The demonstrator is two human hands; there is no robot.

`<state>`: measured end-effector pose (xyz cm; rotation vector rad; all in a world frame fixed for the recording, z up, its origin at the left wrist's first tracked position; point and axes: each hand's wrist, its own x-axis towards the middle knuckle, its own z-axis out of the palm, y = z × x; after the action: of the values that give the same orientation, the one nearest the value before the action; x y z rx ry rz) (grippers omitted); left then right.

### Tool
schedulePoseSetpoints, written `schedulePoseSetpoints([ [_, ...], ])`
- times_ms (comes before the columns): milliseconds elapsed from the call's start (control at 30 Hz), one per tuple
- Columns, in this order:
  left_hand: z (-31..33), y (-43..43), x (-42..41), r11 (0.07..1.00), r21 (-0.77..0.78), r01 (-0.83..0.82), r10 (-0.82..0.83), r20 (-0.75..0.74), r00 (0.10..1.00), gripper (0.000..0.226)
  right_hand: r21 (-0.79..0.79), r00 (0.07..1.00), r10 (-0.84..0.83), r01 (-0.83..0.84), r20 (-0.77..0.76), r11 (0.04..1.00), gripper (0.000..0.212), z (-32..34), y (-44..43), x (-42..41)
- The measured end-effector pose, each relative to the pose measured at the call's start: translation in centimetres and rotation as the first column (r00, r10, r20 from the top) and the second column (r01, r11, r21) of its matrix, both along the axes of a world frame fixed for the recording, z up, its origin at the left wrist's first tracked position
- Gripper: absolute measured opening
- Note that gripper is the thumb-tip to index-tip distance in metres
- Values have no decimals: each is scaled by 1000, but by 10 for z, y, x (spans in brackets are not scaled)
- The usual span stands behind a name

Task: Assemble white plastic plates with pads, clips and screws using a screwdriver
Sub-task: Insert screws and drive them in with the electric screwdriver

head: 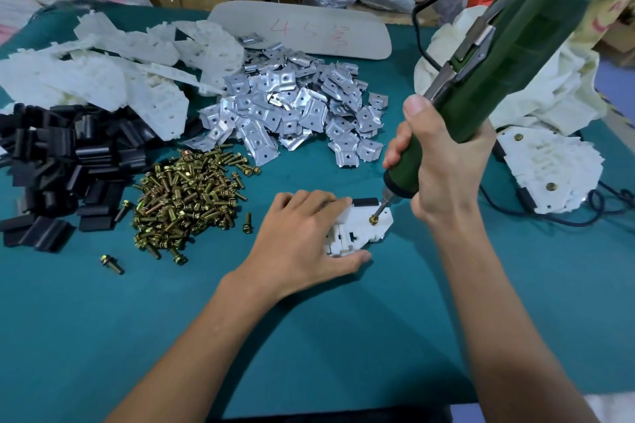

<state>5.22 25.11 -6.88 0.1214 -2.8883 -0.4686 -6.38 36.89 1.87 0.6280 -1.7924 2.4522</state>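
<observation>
Low in the middle of the frame, the left grip holds the plate on the counter, fingers bent over it, thumb at its lower edge. The right grip is wrapped round the screwdriver, whose bit sits on a screw in the plate. Loose screws, clips and pads lie in piles to the left.

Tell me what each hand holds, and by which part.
The right hand grips the green screwdriver low on its body. The left hand holds the white plate by its left part, thumb at the near edge.
</observation>
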Motion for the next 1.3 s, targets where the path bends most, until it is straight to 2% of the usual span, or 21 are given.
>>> schedulePoseSetpoints([
  [167, -2, 2, -1, 1000, -4, -21, 21, -16, 1000, 81, 16, 1000, -15, 16, -20, 1000, 20, -6, -2, 0],
  [400, -2, 4, -1, 999, -13, -38, 38, -24, 999, 82, 50, 997, -43, 46, -63, 998, 26, -13, -4, 1],
  [800, -4, 5, -2, 998, 10, -55, 55, -63, 996, 78, 28, 999, -40, 40, -8, 999, 14, -8, -5, 0],
  [867, -4, 5, -1, 999, -7, -53, 52, -86, 995, 77, 26, 1000, -16, 16, 2, 1000, 19, -6, -6, -1],
  [1067, -4, 4, -1, 999, 0, -48, 48, -97, 994, 73, -22, 990, -33, 36, 137, 999, 19, -1, -2, -14],
  [1167, -5, 5, -1, 999, 1, -46, 45, -102, 994, 74, -17, 991, -14, 17, 130, 1000, 14, -3, 2, -12],
  [1300, -6, 5, -1, 999, -1, -49, 48, -119, 992, 75, 60, 997, 22, -26, 78, 998, 28, 6, 11, -6],
])
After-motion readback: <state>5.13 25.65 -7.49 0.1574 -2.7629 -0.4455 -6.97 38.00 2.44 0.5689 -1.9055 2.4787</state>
